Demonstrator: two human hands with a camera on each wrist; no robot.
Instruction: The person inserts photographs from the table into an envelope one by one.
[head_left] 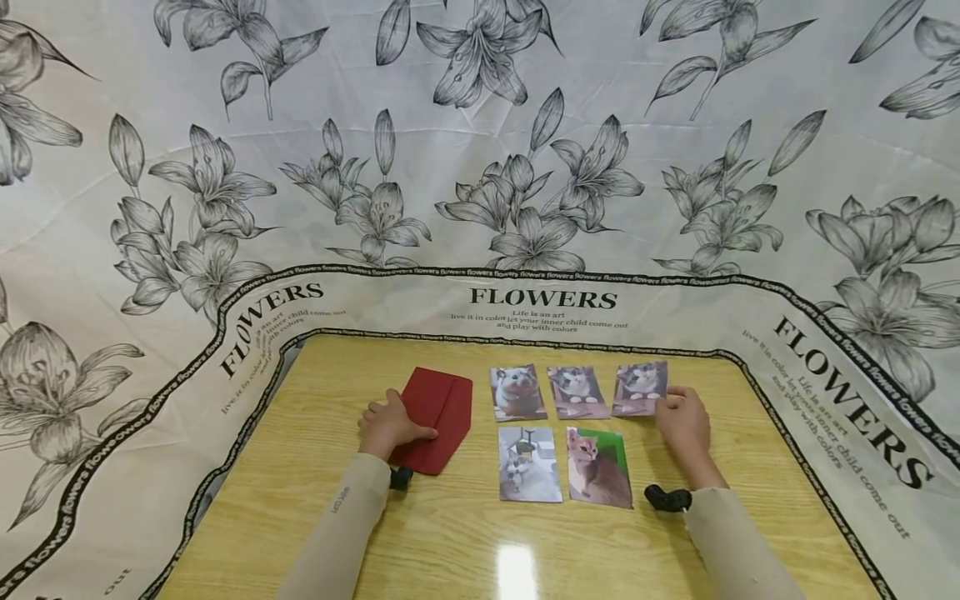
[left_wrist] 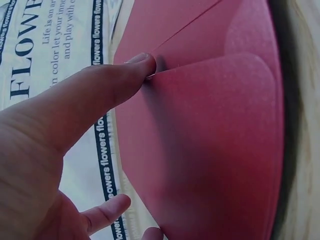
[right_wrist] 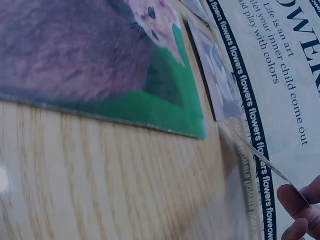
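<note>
A red envelope (head_left: 442, 396) lies on the left of the table. My left hand (head_left: 387, 427) rests at its left side, thumb stretched over the paper and other fingers spread past the edge. In the left wrist view, the thumb tip (left_wrist: 145, 64) touches the envelope's pocket edge (left_wrist: 215, 62). My right hand (head_left: 686, 425) pinches the lower right corner of a cat photo card (head_left: 640, 387), top right of the group. The right wrist view shows that card edge-on (right_wrist: 265, 159), tilted between thumb and fingers.
Left of the held card lie another cat card (head_left: 576, 390) and a hamster card (head_left: 519, 392). Below are a pale cat card (head_left: 530, 467) and an orange cat card on green (head_left: 598, 471). A flower-printed cloth (head_left: 543, 317) borders the wooden table (head_left: 450, 533).
</note>
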